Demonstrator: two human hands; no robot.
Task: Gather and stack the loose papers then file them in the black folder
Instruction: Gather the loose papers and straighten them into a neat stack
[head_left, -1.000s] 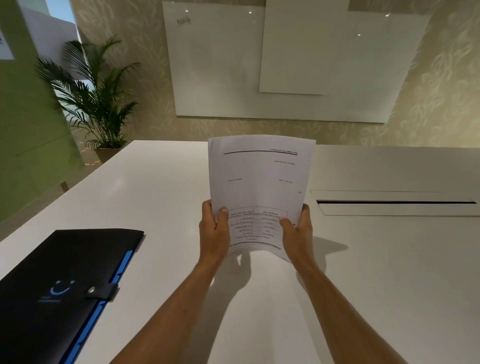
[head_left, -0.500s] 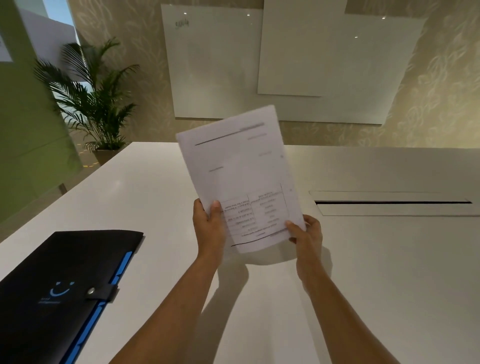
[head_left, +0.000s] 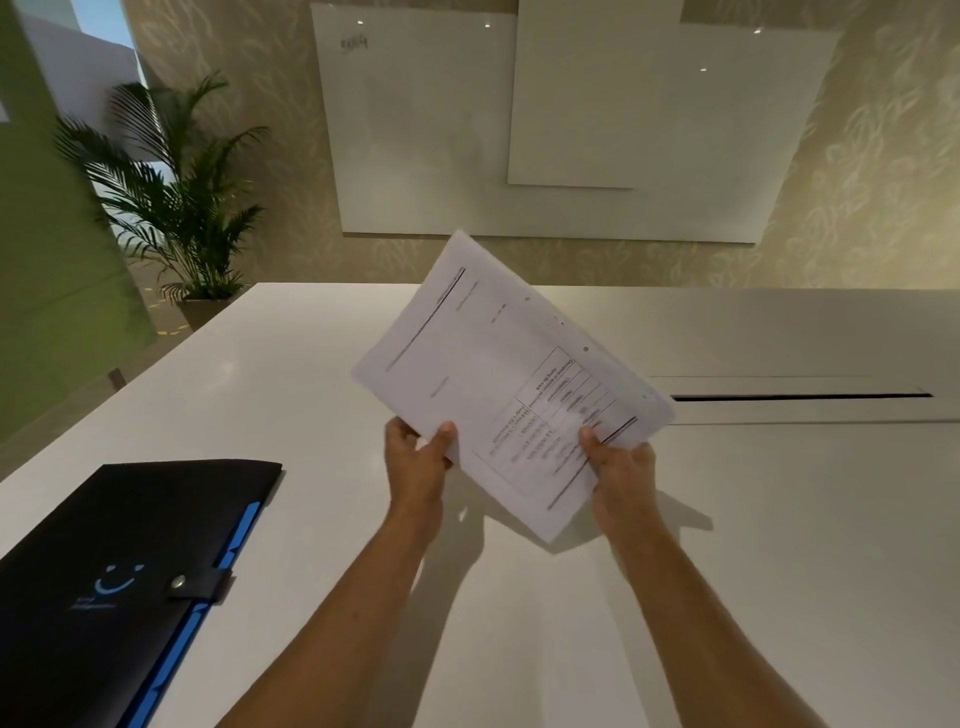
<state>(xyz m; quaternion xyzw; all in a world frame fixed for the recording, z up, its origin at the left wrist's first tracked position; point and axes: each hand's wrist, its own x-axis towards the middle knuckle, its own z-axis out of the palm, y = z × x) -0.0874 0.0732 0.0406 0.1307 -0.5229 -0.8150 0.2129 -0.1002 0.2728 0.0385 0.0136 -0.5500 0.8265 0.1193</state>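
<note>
I hold a stack of white printed papers (head_left: 498, 374) in the air above the white table (head_left: 779, 545), turned diagonally with one corner pointing down. My left hand (head_left: 418, 460) pinches the stack's lower left edge. My right hand (head_left: 621, 467) grips its lower right edge, thumb on the printed table. The black folder (head_left: 119, 561) with blue tabs and a snap strap lies shut on the table at the lower left, well apart from both hands.
A long cable slot (head_left: 800, 397) runs across the table to the right of the papers. A potted palm (head_left: 171, 208) stands on the floor beyond the table's far left corner. Whiteboards (head_left: 571, 119) hang on the back wall.
The stack has rotated from upright to a steep diagonal, its top swinging left. My right hand has shifted its hold along the edge, and both hands stay on the papers.
</note>
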